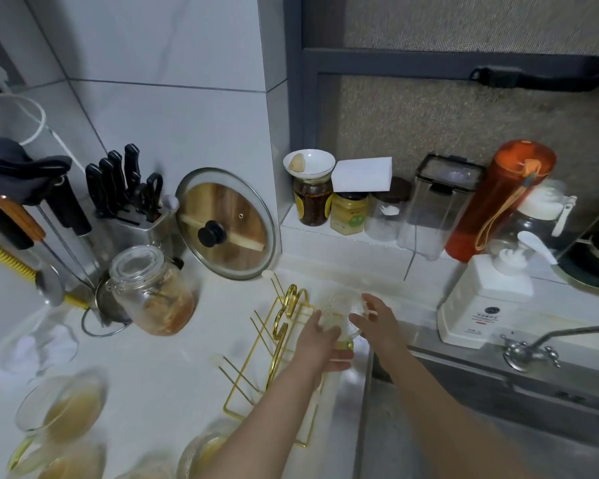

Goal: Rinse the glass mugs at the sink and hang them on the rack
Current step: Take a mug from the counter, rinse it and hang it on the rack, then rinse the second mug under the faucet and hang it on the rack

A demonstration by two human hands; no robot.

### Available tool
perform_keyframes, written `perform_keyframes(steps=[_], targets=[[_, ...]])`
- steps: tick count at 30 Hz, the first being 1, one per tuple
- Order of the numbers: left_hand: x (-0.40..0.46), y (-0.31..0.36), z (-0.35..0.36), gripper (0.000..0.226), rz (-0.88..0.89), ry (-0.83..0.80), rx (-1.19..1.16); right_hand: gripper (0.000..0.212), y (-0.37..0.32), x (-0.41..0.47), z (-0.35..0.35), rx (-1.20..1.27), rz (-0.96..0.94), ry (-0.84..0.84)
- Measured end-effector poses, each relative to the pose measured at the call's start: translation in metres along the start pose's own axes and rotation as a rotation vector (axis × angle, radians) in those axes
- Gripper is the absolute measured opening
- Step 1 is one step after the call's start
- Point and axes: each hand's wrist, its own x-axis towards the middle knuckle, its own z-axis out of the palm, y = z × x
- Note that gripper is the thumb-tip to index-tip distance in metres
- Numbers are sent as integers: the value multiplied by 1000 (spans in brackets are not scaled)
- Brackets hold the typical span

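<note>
Mug [343, 311]: clear glass with a gold handle, held by you above the far end of the rack, at the sink's left edge.
Left hand [320, 344]: your fingers curl round the mug's near side and handle.
Right hand [377, 321]: your fingers press on its far side.
Rack [277, 344]: gold wire, on the white counter [159, 368], its pegs bare.
Other mugs [63, 406]: near left, with yellowish liquid inside.
Sink [464, 426]: steel, to your right; tap [529, 350] behind it.

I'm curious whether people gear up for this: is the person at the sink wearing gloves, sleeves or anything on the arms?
No. The left hand and right hand are bare, with no gloves. Both forearms are uncovered as far as the picture shows; no sleeve, watch or bracelet is visible.
</note>
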Motion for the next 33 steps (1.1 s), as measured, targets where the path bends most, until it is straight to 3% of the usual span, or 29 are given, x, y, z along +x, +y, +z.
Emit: perform_keyframes(steps=[11, 19, 23, 33], targets=[[-14, -4, 4, 60, 67, 57, 25, 60, -2, -7, 0, -55, 62, -124], [-46, -13, -5, 42, 293, 249, 141, 42, 3, -61, -17, -31, 6, -167], [-80, -32, -14, 35, 314, 317, 130, 31, 17, -97, -18, 0, -14, -202], [-175, -134, -60, 21, 233, 430, 47, 36, 77, -189, 32, -135, 24, -555]])
